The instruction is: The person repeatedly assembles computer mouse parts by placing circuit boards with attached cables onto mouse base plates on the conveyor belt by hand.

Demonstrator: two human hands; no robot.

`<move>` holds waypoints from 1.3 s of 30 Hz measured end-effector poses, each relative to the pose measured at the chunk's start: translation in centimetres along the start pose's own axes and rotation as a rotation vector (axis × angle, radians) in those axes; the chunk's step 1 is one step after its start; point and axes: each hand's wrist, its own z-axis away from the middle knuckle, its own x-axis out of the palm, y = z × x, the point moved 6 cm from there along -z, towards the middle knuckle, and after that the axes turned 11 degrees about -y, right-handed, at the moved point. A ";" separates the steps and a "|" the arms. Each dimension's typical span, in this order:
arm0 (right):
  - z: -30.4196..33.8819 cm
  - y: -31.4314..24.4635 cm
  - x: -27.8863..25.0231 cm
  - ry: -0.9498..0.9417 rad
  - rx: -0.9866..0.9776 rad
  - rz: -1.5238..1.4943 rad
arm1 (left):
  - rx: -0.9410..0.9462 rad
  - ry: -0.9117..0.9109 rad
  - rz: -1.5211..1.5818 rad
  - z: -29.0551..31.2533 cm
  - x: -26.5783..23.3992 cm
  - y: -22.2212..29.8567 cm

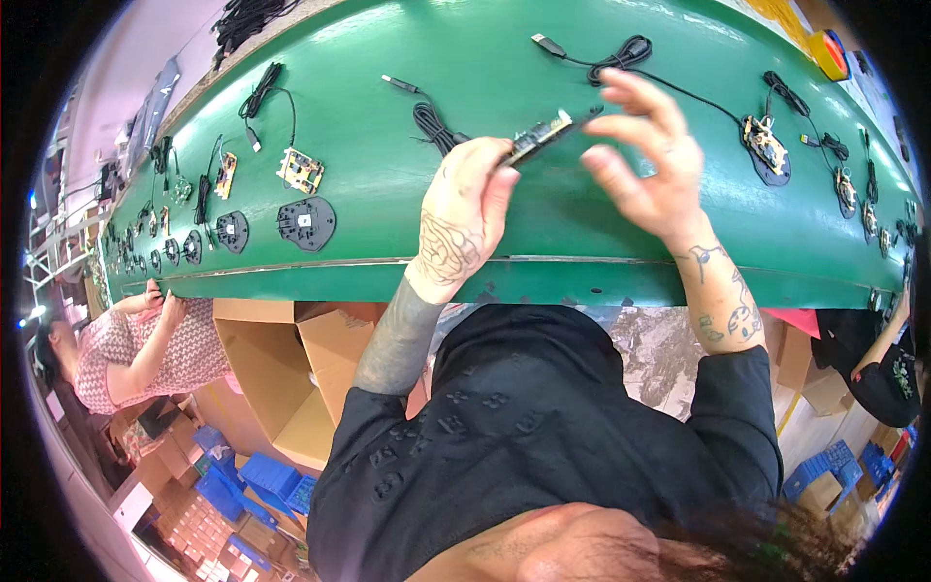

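Note:
My left hand [458, 213] grips a black mouse base with a circuit board [539, 138] on it, held tilted above the green work surface. Past its far end my right hand [652, 163] is raised with fingers spread, apart from the base and slightly blurred. A black coiled USB cable [434, 128] lies just beyond my left hand; where it joins the board is hidden. To the left are a loose mouse base [306, 224] and a cabled circuit board [301, 171]. At the right, another mouse base [773, 175] carries its board, with a coiled cable [621, 58] leading from it.
More bases, boards and cables line the green conveyor belt [388, 228] on both sides. A tape roll [829, 54] stands at the far right. An open cardboard box [281, 369] sits below the near edge. One person [155, 354] works at left, another [868, 364] at right.

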 end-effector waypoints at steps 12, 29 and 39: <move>0.4 1.8 2.5 -0.403 0.214 0.092 | -0.098 -0.307 -0.110 1.4 0.6 -1.4; 1.1 1.9 4.0 -0.441 0.241 0.195 | 0.083 -0.337 -0.319 1.3 0.6 -2.4; 0.7 1.8 4.0 -0.482 0.282 0.179 | 0.322 -0.404 -0.339 1.1 0.8 -2.7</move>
